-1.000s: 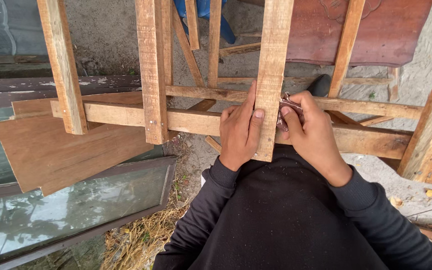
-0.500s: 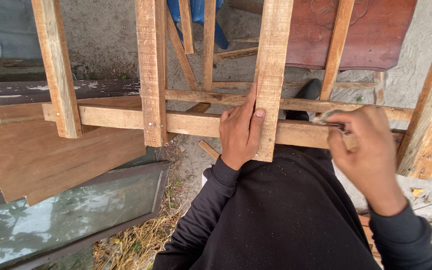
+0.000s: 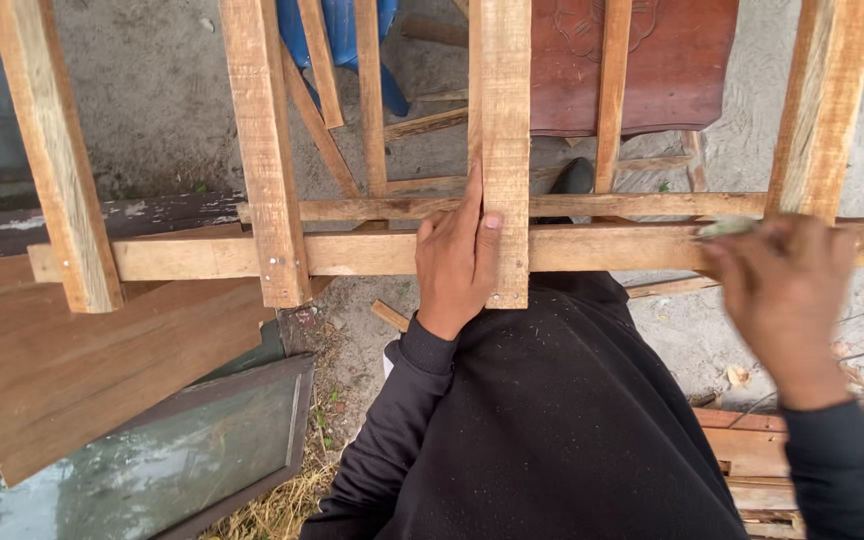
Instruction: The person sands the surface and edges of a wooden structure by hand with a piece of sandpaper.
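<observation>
The left hand (image 3: 459,262) lay flat at centre frame, its fingers pressed against 1 vertical wooden slat (image 3: 500,150) where that slat crossed the horizontal rail (image 3: 372,252), while the right hand (image 3: 782,290), blurred at the right, pinched 1 small pale object (image 3: 727,228) against the same rail; what it was could not be told. Across the frame, 4 broad upright slats met that rail, with 1 thinner rail (image 3: 652,206) just above it. 1 reddish-brown panel (image 3: 672,70) filled the upper right, 1 blue object (image 3: 342,30) showed at upper centre, and 1 framed glass pane (image 3: 152,470) lay lower left.
</observation>
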